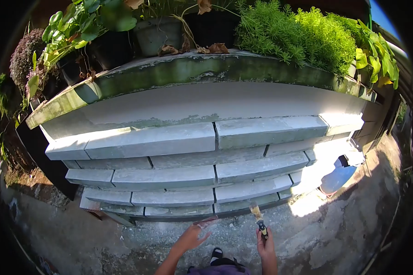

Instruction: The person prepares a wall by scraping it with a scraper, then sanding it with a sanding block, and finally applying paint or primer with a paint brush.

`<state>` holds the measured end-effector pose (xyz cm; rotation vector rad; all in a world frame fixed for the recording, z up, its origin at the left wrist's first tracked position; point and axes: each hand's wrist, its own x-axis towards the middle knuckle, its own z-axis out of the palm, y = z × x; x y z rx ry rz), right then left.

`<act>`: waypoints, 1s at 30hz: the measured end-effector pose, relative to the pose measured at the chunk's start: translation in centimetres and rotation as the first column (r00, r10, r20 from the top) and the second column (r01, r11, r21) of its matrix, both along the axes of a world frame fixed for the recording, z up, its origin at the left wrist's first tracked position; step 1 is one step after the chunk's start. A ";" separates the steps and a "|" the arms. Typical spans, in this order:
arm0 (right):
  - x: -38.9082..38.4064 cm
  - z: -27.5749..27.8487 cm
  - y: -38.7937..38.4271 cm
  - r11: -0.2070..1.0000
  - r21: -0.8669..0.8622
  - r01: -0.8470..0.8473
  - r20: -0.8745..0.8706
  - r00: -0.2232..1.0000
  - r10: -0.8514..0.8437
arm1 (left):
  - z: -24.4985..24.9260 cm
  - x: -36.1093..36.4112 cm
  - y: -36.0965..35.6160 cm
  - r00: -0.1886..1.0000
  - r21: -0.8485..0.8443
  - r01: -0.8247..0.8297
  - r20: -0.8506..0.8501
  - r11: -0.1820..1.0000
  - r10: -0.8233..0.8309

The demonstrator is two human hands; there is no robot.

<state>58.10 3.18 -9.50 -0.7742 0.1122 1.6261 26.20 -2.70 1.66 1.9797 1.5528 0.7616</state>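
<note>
In my right hand [266, 246] is a paintbrush [258, 218] with a black and yellow handle. Its tan bristles point up and away from me, overlapping the lowest courses of the block wall [170, 176]. My left hand [192, 237] reaches toward the foot of that wall, its fingers stretched forward and the thumb apart from them. Pale and reddish patches show around the left fingertips. The wall has stepped rows of pale grey-white blocks with dark joints between them.
Above the wall runs a mossy concrete ledge [170, 82] bearing plant pots [157, 36] and bright green foliage [303, 39]. A blue container [338, 176] stands at the right end. Below is stained concrete ground [316, 238], with my sandalled foot [217, 253] on it.
</note>
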 end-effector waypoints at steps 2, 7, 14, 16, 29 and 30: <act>0.1 -2.9 -1.4 0.991 -0.032 -0.129 -0.104 0.987 0.125 | -4.8 1.5 -4.3 0.995 -0.170 -0.062 0.072 0.983 0.075; -0.6 -3.4 -4.6 0.898 0.011 -0.441 -0.079 0.894 0.440 | -7.6 4.1 -12.0 0.935 0.009 -0.078 0.347 0.997 0.070; -0.1 1.4 -5.7 0.777 0.178 -0.603 -0.177 0.757 0.629 | -20.1 1.4 -21.2 0.902 -0.239 -0.390 -0.293 0.890 0.316; 0.6 2.4 -3.8 0.790 0.179 -0.586 -0.034 0.799 0.600 | -21.3 1.2 -23.0 0.885 -0.265 -0.442 -0.285 0.857 0.368; -9.6 35.7 19.8 0.188 0.675 -0.714 0.342 0.077 -0.936 | -18.3 5.7 -24.1 0.564 -0.297 -0.805 -0.112 0.514 0.818; -10.8 37.0 20.9 0.137 0.628 -0.766 0.328 0.100 -0.939 | -17.5 6.6 -22.9 0.540 -0.271 -0.820 -0.076 0.504 0.838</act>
